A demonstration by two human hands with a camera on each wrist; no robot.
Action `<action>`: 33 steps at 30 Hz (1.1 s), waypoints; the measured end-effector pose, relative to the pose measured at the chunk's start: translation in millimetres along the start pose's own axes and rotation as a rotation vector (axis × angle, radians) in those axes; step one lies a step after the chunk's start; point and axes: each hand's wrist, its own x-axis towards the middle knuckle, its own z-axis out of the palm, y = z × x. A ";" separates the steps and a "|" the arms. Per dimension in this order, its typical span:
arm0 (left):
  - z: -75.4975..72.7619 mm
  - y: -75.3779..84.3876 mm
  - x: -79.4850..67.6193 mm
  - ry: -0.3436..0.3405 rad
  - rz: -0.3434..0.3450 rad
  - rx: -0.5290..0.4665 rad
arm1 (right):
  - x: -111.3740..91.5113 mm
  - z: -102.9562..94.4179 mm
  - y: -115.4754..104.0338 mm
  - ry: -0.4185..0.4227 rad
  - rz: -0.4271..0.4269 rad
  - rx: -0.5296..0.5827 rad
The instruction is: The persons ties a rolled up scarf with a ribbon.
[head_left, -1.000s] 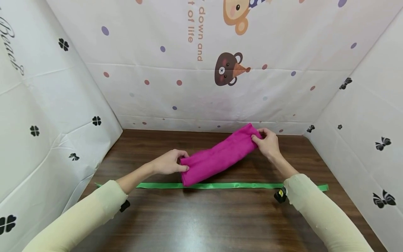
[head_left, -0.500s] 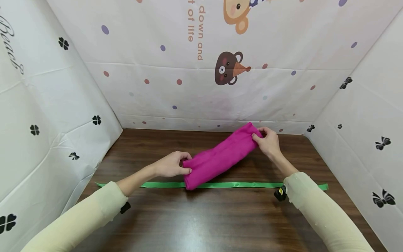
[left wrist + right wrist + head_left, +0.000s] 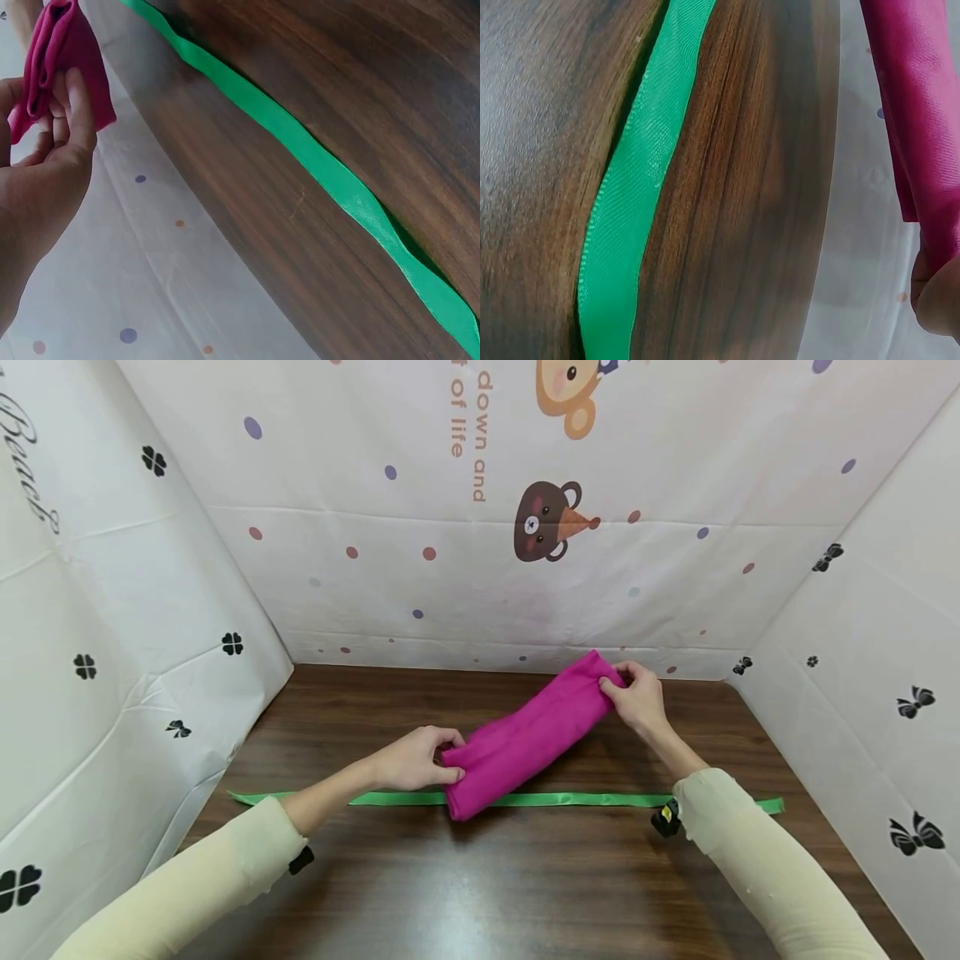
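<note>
A magenta folded cloth stretches diagonally between both hands, its near left end lower in the head view. My left hand pinches that near end between thumb and fingers; in the left wrist view the cloth's end shows several folded layers. At the far right end, my right hand pinches a corner with thumb and fingertips. A long green ribbon lies flat across the brown table, passing behind the cloth's left end in the head view. In the right wrist view the cloth is at the right edge.
The brown wood-grain table is bounded at the back by a white printed curtain. Similar white sheets hang at the left and right. A small black camera sits at the right wrist.
My left hand has moved a little right and toward the front, bringing the cloth's left end with it past the ribbon. The right hand stays nearly in place, still pinching its end.
</note>
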 end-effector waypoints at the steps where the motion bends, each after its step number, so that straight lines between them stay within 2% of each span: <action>1: 0.8 0.7 -0.2 0.000 -0.003 -0.003 | 0.0 0.3 0.2 0.001 -0.001 -0.001; 6: 3.3 5.5 -0.5 0.000 0.002 0.001 | 1.1 2.3 2.4 0.014 -0.010 -0.013; 12: 6.3 9.0 0.1 0.005 0.047 0.029 | 2.9 4.3 2.3 0.045 -0.040 -0.024; 17: 9.5 10.1 -0.4 0.000 0.059 0.020 | 4.5 6.3 1.0 0.060 -0.063 -0.018; 28: 19.3 10.3 0.0 -0.029 0.072 -0.032 | 7.1 11.2 2.2 0.056 -0.088 -0.009; 33: 24.8 10.3 0.6 -0.041 0.082 -0.022 | 8.3 16.1 2.4 0.045 -0.082 -0.012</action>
